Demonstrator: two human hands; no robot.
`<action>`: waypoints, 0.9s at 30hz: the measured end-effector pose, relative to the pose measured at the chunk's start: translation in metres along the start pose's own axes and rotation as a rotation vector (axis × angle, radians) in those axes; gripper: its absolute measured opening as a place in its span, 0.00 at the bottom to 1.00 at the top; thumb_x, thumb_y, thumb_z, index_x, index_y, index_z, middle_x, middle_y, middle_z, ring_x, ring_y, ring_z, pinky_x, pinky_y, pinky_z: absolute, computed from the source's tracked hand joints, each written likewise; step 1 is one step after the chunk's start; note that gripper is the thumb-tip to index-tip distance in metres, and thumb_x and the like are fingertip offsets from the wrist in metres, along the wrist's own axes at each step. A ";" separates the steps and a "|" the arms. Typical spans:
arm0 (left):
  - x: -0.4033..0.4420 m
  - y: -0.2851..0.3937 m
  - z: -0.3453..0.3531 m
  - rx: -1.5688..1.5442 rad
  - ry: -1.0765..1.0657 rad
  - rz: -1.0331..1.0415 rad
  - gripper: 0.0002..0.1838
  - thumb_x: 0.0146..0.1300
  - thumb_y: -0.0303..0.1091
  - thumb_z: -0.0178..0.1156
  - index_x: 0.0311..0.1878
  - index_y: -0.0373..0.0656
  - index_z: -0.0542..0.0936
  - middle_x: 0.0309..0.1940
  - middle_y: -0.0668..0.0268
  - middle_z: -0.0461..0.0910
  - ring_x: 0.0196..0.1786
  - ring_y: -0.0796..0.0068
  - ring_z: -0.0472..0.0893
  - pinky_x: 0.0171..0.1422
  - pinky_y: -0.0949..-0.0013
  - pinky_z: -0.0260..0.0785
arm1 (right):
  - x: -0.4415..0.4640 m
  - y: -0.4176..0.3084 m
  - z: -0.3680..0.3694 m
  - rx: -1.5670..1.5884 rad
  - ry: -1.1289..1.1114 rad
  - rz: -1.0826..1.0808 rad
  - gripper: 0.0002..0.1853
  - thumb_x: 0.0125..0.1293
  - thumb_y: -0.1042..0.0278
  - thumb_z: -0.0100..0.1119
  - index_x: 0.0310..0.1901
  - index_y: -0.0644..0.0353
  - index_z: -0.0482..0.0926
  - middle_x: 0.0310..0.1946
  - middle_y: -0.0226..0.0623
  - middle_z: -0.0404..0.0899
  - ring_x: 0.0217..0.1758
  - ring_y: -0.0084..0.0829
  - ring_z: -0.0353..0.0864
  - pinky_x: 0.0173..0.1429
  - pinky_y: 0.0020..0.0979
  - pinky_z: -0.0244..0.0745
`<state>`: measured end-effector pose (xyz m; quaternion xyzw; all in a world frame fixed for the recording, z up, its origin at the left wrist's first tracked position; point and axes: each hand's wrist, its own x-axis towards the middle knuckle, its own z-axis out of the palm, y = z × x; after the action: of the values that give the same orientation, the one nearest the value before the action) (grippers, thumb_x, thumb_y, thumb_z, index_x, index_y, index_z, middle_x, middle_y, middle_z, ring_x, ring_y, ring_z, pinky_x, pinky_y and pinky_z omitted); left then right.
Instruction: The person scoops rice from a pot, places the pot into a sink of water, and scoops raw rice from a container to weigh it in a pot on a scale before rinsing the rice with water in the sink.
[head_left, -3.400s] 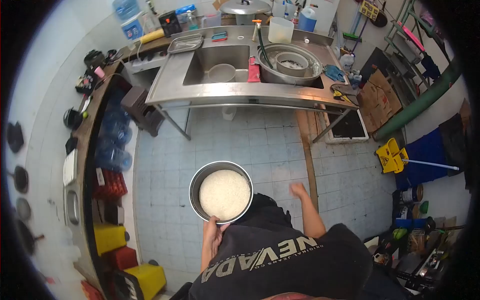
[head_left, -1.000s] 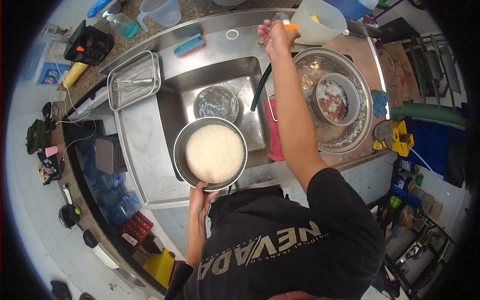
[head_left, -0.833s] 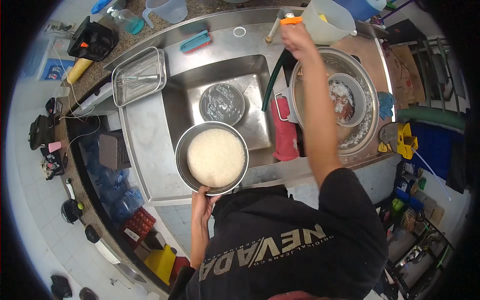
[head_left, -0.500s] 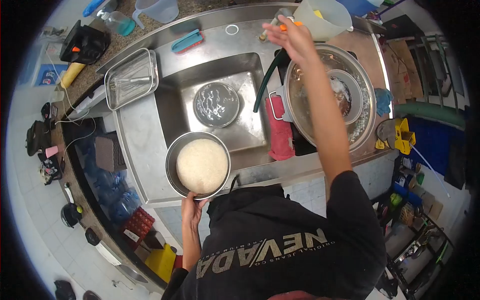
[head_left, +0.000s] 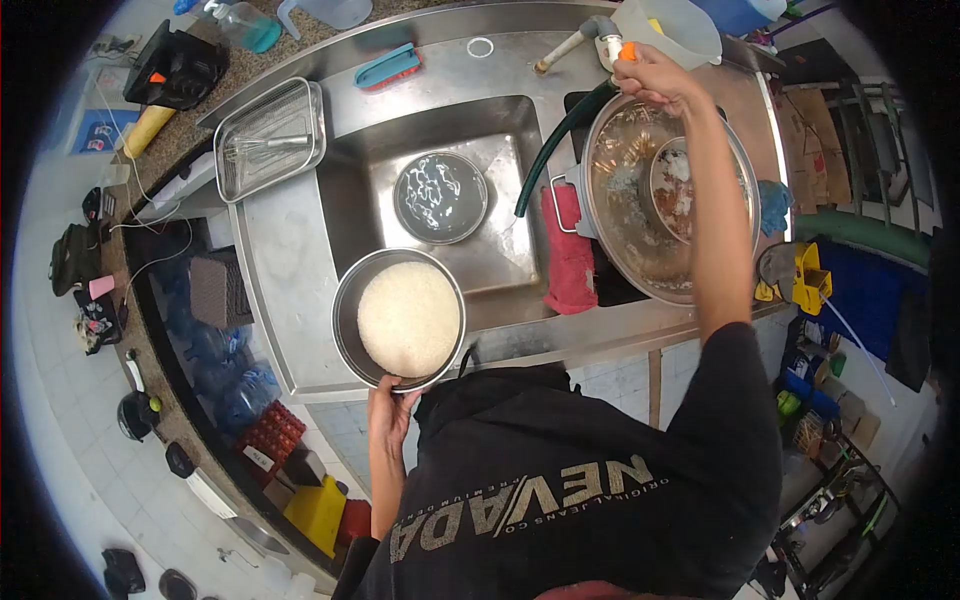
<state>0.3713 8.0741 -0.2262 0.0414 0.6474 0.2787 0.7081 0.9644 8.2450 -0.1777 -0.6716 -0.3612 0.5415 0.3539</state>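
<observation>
My left hand (head_left: 392, 408) grips the near rim of a round metal bowl (head_left: 345, 345) at the sink's front edge. White rice grains (head_left: 410, 318) fill much of this bowl. At the back right, my right hand (head_left: 658, 82) is closed at the orange tap handle (head_left: 628, 51). A dark green hose (head_left: 560, 140) runs from the tap down over the sink's right side. In the sink basin (head_left: 510, 180) stands a round pan of water (head_left: 440, 198). Partly behind my right arm is a large metal pot (head_left: 620, 240) with a smaller round vessel inside.
A red cloth (head_left: 568, 270) lies between sink and pot. On the left of the steel counter sits a wire basket (head_left: 270, 140) with a whisk (head_left: 275, 143). A blue brush (head_left: 386, 67) lies behind the sink, and a translucent bucket (head_left: 680, 30) stands at the back right.
My right hand has moved from open above the tap to closed at its orange handle. My left hand keeps hold of the bowl. The whole view has shifted slightly.
</observation>
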 end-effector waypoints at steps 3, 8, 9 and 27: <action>-0.002 0.001 0.002 0.053 -0.002 0.041 0.20 0.59 0.24 0.50 0.55 0.26 0.65 0.45 0.47 0.78 0.41 0.55 0.84 0.39 0.65 0.86 | 0.008 -0.018 -0.013 -0.235 -0.067 0.045 0.06 0.66 0.66 0.52 0.39 0.57 0.67 0.17 0.23 0.68 0.09 0.08 0.55 0.10 0.16 0.45; -0.009 0.002 -0.001 0.104 -0.027 0.060 0.21 0.59 0.24 0.50 0.55 0.25 0.66 0.48 0.48 0.76 0.46 0.56 0.82 0.43 0.64 0.85 | 0.014 -0.041 -0.017 -0.500 -0.043 0.098 0.13 0.64 0.63 0.53 0.47 0.57 0.69 0.18 0.24 0.70 0.12 0.09 0.57 0.13 0.18 0.48; -0.011 0.002 -0.002 0.119 -0.026 0.066 0.21 0.59 0.24 0.50 0.55 0.24 0.66 0.50 0.48 0.74 0.48 0.56 0.81 0.46 0.64 0.84 | 0.016 -0.044 -0.013 -0.549 -0.020 0.124 0.14 0.64 0.63 0.54 0.48 0.58 0.69 0.18 0.25 0.71 0.13 0.12 0.60 0.14 0.20 0.52; -0.006 0.001 -0.016 -0.032 0.043 -0.013 0.21 0.60 0.22 0.49 0.57 0.28 0.64 0.47 0.48 0.76 0.45 0.53 0.83 0.44 0.58 0.85 | -0.028 0.280 0.314 1.614 0.499 0.358 0.18 0.73 0.60 0.49 0.56 0.64 0.66 0.54 0.48 0.71 0.54 0.41 0.78 0.56 0.38 0.79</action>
<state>0.3555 8.0673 -0.2230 0.0201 0.6582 0.2852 0.6964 0.6803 8.1106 -0.4583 -0.3607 0.3337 0.5169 0.7009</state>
